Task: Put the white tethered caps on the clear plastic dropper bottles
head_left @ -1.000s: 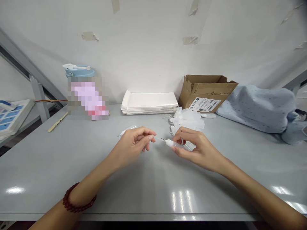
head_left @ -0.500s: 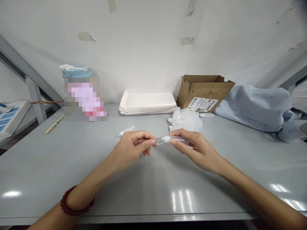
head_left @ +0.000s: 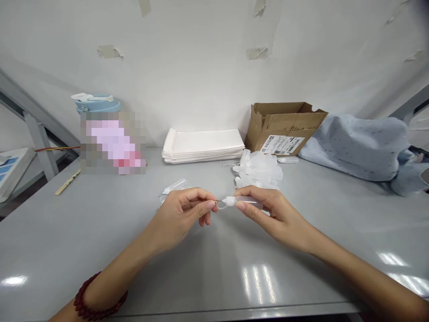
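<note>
Between the fingers and thumb of my right hand (head_left: 268,210) lies a small clear needle-tip squeeze bottle (head_left: 250,202), held level with its white top toward the left. A thin dark needle sticks out of that top and reaches my left hand (head_left: 191,208). My left thumb and forefinger are pinched together at the needle's end. A thin white cap strap (head_left: 221,207) curves from the bottle's top to these fingertips; the small end piece is hidden in them. Behind my left hand lies a similar bottle (head_left: 176,185). Beyond my right hand is a pile of clear bottles (head_left: 258,167).
White padded envelopes (head_left: 204,143) are stacked against the wall. An open cardboard box (head_left: 284,129) stands right of them, beside a pale blue cloth (head_left: 355,147). At the left are a blue lidded container (head_left: 98,105), a blurred pink thing (head_left: 112,141) and a wooden stick (head_left: 68,182).
The view has shifted slightly. Both hands keep their hold on the bottle and its strap, and the needle end remains at the left fingertips.
</note>
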The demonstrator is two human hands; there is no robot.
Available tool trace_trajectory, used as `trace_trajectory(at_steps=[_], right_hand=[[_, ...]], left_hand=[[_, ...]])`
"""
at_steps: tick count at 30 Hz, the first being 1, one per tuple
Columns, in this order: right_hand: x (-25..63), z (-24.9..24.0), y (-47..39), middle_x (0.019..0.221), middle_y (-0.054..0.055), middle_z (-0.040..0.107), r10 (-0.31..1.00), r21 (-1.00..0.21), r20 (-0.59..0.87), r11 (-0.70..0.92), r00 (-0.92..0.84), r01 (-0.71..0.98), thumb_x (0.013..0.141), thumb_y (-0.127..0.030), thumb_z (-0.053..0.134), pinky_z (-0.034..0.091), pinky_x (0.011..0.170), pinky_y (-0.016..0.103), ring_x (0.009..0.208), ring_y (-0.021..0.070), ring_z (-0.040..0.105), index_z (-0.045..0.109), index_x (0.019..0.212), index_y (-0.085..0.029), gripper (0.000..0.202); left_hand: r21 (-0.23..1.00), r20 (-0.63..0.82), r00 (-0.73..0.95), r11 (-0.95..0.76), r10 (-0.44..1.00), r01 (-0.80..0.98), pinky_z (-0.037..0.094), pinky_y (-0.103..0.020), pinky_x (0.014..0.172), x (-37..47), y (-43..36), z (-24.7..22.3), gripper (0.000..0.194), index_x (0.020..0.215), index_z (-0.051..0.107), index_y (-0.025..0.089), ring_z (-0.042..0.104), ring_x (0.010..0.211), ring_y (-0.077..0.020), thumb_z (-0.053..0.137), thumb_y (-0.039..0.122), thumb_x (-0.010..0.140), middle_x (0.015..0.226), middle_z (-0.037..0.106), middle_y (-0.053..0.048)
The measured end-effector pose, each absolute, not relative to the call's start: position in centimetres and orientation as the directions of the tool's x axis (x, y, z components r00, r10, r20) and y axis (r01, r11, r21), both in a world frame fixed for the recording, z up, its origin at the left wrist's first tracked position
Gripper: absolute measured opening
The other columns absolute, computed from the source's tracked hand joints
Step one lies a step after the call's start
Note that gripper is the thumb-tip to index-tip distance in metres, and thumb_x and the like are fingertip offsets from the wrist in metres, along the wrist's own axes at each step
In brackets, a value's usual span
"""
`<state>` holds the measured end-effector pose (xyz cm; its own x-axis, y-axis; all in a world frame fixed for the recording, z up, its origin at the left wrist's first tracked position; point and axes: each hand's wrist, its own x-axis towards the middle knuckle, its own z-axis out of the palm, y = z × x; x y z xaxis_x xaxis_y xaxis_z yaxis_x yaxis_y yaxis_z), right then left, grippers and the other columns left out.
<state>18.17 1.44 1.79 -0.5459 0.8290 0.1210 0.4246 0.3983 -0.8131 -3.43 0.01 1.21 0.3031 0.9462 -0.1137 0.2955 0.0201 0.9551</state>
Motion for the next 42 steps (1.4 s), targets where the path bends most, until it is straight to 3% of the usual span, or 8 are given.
trace_trajectory(at_steps=[25,34,42], right_hand=[[18.0,1.8,1.3,0.074,0.0,0.058,0.828,-0.835,0.104,0.374,-0.551,0.405,0.092,-0.034,0.045,0.035,0.052,0.021,0.061,0.0093,0.047,0.059,0.089,-0.016,0.023],[18.3,1.6,1.3,0.071,0.0,0.058,0.796,-0.785,0.072,0.417,-0.601,0.458,0.092,-0.034,0.045,0.035,0.052,0.022,0.058,0.0098,0.047,0.061,0.09,-0.017,0.024],[17.7,0.8,1.1,0.074,0.001,0.059,0.765,-0.758,0.089,0.468,-0.638,0.454,0.094,-0.031,0.04,0.04,0.061,0.024,0.065,0.0117,0.052,0.058,0.094,-0.015,0.024]], left_hand=[[0.958,-0.08,0.312,-0.014,0.947,0.287,0.044,-0.022,0.062,-3.7,0.1,1.1,0.019,0.08,0.066,0.02,0.053,0.06,-0.0089,0.056,0.035,0.085,0.065,0.058,0.003],[0.868,-0.073,0.334,-0.106,0.94,0.486,0.041,-0.023,0.061,-3.6,-0.2,1.5,0.016,0.08,0.065,0.02,0.053,0.064,-0.0104,0.053,0.029,0.086,0.067,0.058,0.003],[0.784,-0.074,0.362,-0.17,0.929,0.597,0.039,-0.023,0.058,-3.5,-0.5,1.6,0.018,0.075,0.063,0.018,0.052,0.062,-0.0107,0.049,0.023,0.085,0.063,0.057,0.002]])
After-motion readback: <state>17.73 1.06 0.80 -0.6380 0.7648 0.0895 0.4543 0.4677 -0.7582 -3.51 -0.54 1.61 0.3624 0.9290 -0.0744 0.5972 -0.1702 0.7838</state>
